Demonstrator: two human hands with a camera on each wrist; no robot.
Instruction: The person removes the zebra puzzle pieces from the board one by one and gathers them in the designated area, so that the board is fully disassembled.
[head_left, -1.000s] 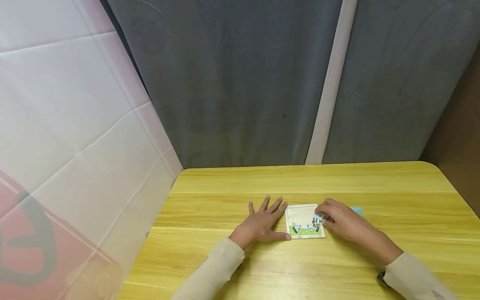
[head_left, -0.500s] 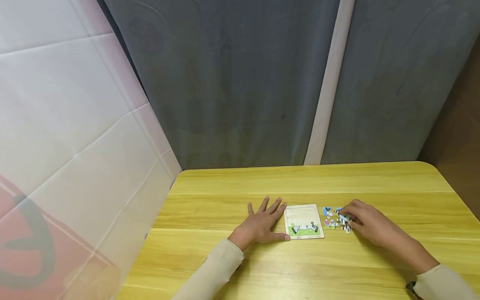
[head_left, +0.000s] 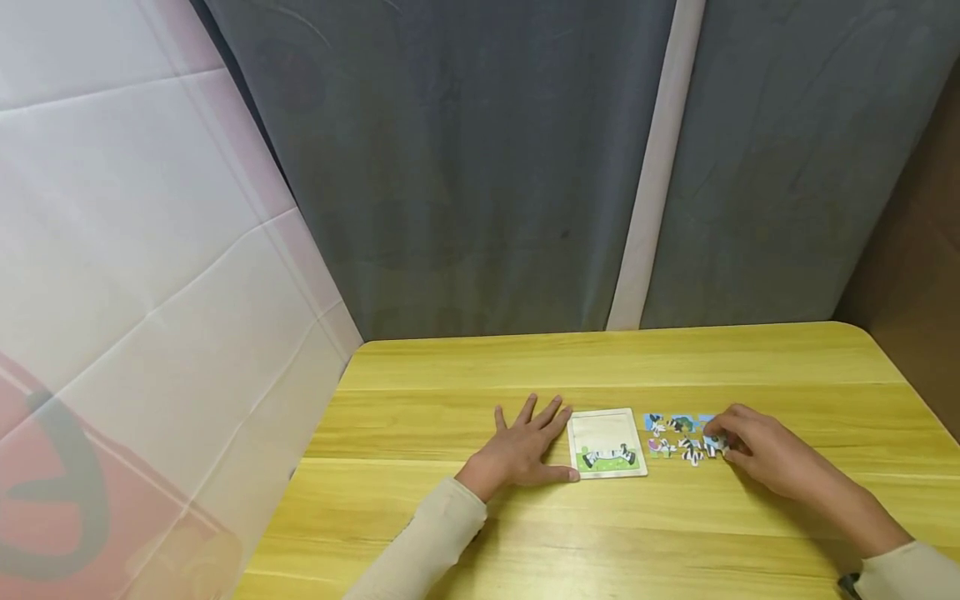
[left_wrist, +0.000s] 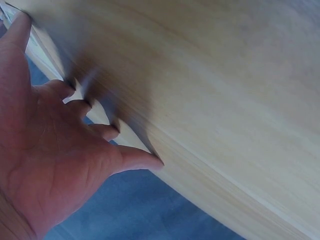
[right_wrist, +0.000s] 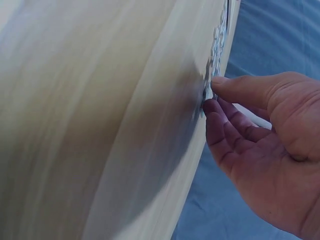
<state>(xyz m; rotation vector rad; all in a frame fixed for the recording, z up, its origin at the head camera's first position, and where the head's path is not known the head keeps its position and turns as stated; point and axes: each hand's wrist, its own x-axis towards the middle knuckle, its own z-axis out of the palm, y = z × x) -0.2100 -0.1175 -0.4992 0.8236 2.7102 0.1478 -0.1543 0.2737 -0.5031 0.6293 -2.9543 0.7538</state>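
A square wooden puzzle board (head_left: 606, 423) lies on the table, its bottom strip filled with green grass and striped zebra legs, the area above bare wood. My left hand (head_left: 521, 450) rests flat with fingers spread, thumb and index fingertip at the board's left edge. To the right of the board, my right hand (head_left: 761, 446) pinches a blue, black and white puzzle piece (head_left: 714, 444) between thumb and fingers, low over the table. In the right wrist view the thumb and fingertips (right_wrist: 216, 81) meet at the piece, which is mostly hidden.
Several loose puzzle pieces lie in two rows between board and right hand, among them a blue-cornered piece (head_left: 654, 423) and a striped piece (head_left: 691, 452). The yellow wooden table (head_left: 420, 400) ends at a grey curtain (head_left: 465, 208); a white panel (head_left: 150, 250) stands left.
My right hand has moved right from over the board, past the loose pieces to their right end, with a piece in its fingers. More loose pieces now show. My left hand stays put.
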